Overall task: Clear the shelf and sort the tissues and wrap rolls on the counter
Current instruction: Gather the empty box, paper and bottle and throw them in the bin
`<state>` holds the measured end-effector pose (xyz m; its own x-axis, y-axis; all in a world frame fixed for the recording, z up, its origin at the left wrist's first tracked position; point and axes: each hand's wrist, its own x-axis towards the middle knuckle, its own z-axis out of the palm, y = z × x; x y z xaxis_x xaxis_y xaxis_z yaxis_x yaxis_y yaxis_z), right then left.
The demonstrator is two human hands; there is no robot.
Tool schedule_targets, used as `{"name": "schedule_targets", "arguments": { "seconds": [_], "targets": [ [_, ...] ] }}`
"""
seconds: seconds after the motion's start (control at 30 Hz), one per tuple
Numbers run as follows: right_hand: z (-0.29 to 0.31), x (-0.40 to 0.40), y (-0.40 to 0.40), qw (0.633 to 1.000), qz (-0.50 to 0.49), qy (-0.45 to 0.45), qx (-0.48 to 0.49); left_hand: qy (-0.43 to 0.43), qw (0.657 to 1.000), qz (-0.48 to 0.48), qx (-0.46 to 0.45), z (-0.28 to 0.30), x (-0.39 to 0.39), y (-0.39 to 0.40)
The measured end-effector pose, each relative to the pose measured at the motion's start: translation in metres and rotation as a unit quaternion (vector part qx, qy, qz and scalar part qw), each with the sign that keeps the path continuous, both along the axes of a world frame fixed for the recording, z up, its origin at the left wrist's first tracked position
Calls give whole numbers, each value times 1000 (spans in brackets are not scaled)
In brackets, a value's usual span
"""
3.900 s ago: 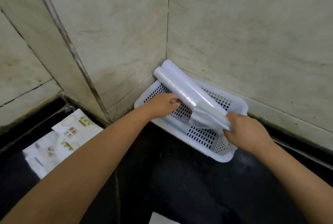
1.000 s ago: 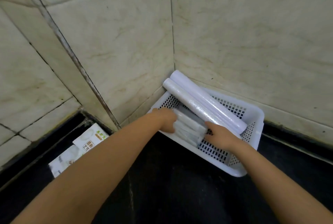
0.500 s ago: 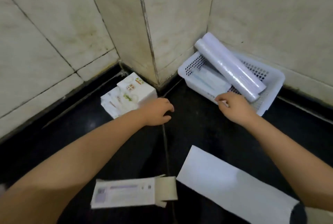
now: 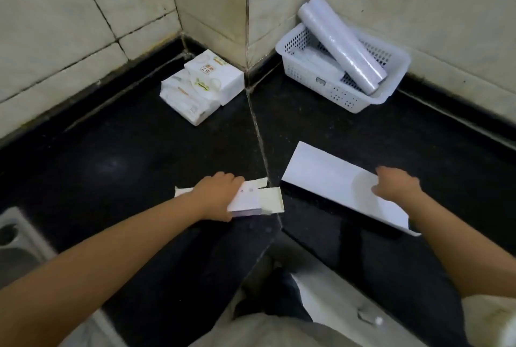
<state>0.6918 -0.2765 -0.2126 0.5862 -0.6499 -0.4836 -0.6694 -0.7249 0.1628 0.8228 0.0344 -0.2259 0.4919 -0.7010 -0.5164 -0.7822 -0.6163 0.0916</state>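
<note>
light: dim, soft, even | glare: faint sheen on black worktop (image 4: 117, 168) far left | shadows: weak | blur: slight motion softness throughout | edges: wide-angle bending of wall tiles (image 4: 69, 11)

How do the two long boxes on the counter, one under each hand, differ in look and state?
The box under the left hand (the left box) is shorter, printed, with an end flap open; the right box is longer and plain white, no open flap seen. The left hand grips the left box; the right hand rests on the right box near its end. Both lie flat on the black counter.
</note>
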Motion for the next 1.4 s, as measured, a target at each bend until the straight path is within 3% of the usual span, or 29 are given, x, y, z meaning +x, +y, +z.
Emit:
{"name": "schedule_targets", "arguments": {
  "seconds": [0.13, 0.27, 0.37, 0.53, 0.7, 0.8, 0.87, 0.93, 1.1, 1.23, 1.4],
  "targets": [
    [-1, -29, 3, 992, -65, -101, 27, -9, 992, 90, -84, 11, -3, -23],
    [21, -63, -2, 961, -120, -245, 53, -1, 971, 137, -195, 29, -21, -73],
    [38, -104, -10, 934, -170, -310, 57, 26, 962, 126, -239, 43, -48, -120],
    [54, -193, -26, 899, -267, -344, 50, 55, 961, 53, -266, 63, -116, -200],
    [42, -281, -44, 806, -406, -426, 65, 89, 965, 18, -247, 62, -191, -255],
    [18, -305, -57, 722, -491, -486, 45, 98, 972, 9, -212, 48, -227, -265],
    [0, -309, -68, 677, -558, -477, 37, 102, 974, 13, -201, 41, -241, -266],
    [-14, -312, -78, 680, -583, -442, 50, 100, 975, 21, -197, 40, -248, -265],
    [-30, -313, -92, 743, -549, -372, 94, 73, 979, 43, -185, 45, -246, -258],
    [-25, -313, -95, 733, -543, -405, 61, 72, 981, 18, -179, 49, -237, -258],
    [18, -356, -82, 731, -505, -455, -55, 80, 971, -84, -211, 65, -261, -299]
  ]
}}
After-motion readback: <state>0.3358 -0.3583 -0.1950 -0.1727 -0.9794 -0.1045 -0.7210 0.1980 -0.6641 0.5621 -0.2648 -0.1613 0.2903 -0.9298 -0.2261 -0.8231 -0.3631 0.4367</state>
